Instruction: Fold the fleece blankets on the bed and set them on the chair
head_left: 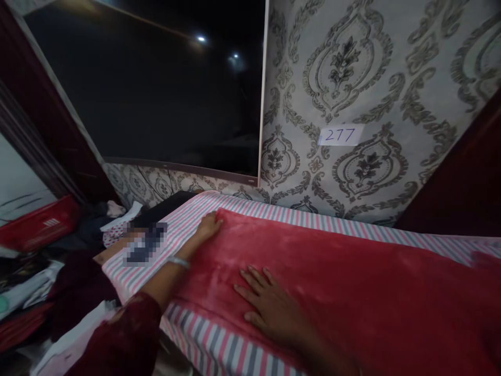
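A long piece of red plush fabric (332, 271) lies spread over a pink, grey and white striped cloth (230, 342). At its far left corner is my left hand (209, 228), the fingers bent and closed on the fabric's edge. A bracelet circles that wrist, below it a dark red sleeve. My right hand (274, 308) rests flat on the red fabric nearer to me, palm down and fingers spread. Nothing is held in it. The fabric runs on to the right beyond the view.
A large dark screen (164, 89) hangs on the patterned wall behind. A paper label (341, 136) reading 277 is stuck to the wallpaper. Several clothes and a red bag (39, 224) are piled at the left. A blurred dark item (145, 245) lies on the striped cloth's left end.
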The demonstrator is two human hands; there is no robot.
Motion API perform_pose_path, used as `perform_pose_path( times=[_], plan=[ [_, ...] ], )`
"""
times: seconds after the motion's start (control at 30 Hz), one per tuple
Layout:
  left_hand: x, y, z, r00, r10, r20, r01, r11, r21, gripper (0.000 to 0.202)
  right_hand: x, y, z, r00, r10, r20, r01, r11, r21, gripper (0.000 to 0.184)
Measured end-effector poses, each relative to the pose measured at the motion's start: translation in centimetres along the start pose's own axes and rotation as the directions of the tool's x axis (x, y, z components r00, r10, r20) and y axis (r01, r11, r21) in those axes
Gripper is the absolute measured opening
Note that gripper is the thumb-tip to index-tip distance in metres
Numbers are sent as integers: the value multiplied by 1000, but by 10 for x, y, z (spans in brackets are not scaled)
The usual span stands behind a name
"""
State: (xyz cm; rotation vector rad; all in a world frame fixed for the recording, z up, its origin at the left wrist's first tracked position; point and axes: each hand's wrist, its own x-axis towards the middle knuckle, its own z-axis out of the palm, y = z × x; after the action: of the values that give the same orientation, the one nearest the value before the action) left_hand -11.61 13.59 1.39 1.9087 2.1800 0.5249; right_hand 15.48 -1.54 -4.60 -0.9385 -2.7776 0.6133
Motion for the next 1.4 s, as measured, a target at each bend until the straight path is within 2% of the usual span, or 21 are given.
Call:
perform_pose_path(
  times=[0.1,0.17,0.23,0.33,0.47,0.63,0.7,0.8,0.93,1.1,1.2,1.33,1.4],
  plan=[
    [50,3,3,992,-127,24,126,991,36,49,1,3,0,1000,-11,-11,11,999,38,63],
    [71,2,10,984,-175,39,173,983,54,42,1,4,1,1000,-19,-16,20,998,56,64],
    [82,1,17,984,-177,36,174,983,57,33,0,5,0,1000,-22,-13,23,997,68,64],
    [86,-2,24,992,-124,-38,126,991,39,28,-1,5,-1,1000,-19,-9,19,996,82,64],
    [79,-8,34,989,-64,-135,66,998,8,31,-1,7,-1,1000,-20,-18,22,996,91,66],
    [77,-9,43,992,-54,-114,54,999,-3,26,0,7,0,1000,-23,-21,25,995,95,65],
    [80,-8,38,992,-89,-93,89,996,-6,29,0,7,0,1000,-17,-12,18,996,88,65],
    [79,-16,21,990,-143,-20,142,989,-42,33,0,7,0,1000,-10,-2,10,998,67,64],
    [53,-41,-2,979,-174,103,186,976,-117,34,-1,8,5,1000,-10,-7,11,1000,29,62],
    [-15,-65,-11,971,-147,188,192,949,-249,45,0,10,11,998,-32,-60,30,999,-35,61],
    [-53,-72,-13,973,-141,184,197,921,-336,54,0,9,10,997,-37,-71,32,997,-63,60],
    [-89,-85,-18,973,-209,93,229,912,-341,59,0,6,8,999,-25,-44,21,997,-76,59],
    [-105,-94,-21,973,-215,85,232,908,-349,58,-1,5,6,1000,-16,-23,14,997,-77,59]
  ],
)
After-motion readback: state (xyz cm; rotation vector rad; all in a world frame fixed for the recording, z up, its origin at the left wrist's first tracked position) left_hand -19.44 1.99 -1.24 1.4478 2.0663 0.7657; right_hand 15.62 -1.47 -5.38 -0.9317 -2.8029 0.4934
